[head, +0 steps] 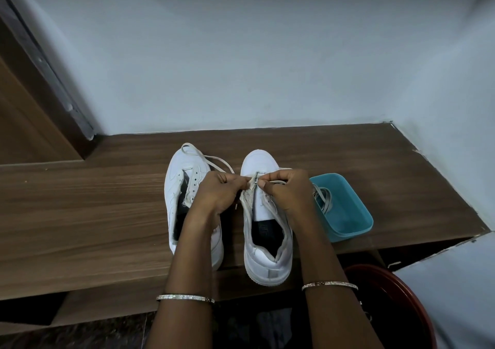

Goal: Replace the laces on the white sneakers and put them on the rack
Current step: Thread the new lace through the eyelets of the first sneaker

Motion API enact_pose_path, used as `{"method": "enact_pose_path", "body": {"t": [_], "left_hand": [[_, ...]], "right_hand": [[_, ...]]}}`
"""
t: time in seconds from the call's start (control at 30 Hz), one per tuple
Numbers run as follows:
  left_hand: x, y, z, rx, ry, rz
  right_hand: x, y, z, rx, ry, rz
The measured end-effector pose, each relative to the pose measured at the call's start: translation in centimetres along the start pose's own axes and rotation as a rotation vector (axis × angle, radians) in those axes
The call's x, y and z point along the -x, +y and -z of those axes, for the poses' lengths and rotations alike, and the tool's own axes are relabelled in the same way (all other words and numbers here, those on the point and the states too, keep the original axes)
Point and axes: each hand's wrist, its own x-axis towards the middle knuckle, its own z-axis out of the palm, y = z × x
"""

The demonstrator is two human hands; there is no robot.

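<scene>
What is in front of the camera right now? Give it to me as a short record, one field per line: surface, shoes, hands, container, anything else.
surface: brown wood-grain shelf top against a pale wall
left shoe: white leather sneaker, eyelets mostly empty, a loose white lace trailing over its toe
right shoe: white leather sneaker, being worked on near the toe-end eyelets
left hand: fingers pinched at the right shoe's eyelet flap
right hand: fingers pinched on a lace end there
container: teal plastic tub right of the shoes, grey laces inside
other: dark red round basin, lower right
</scene>
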Motion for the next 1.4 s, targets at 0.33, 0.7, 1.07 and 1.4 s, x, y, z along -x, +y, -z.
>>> {"method": "enact_pose_path", "body": {"t": [0.33,0.7,1.07,1.4], "left_hand": [[0.0,-0.5,0.1,0.044,-0.029,-0.085],[-0.4,-0.7,-0.4,-0.248,0.127,-0.271],[0.2,3.1,1.5,0.644,0.169,-0.091],[2.1,4.0,5.3,-0.289,0.298,-0.553]], "right_hand": [[0.5,0.0,-1.1,0.033,0.091,-0.005],[1.3,-0.6,-0.2,-0.252,-0.061,-0.038],[0.5,-0.6,1.8,-0.137,-0.115,-0.005],[-0.2,0.2,3.5,-0.102,0.038,0.101]]}}
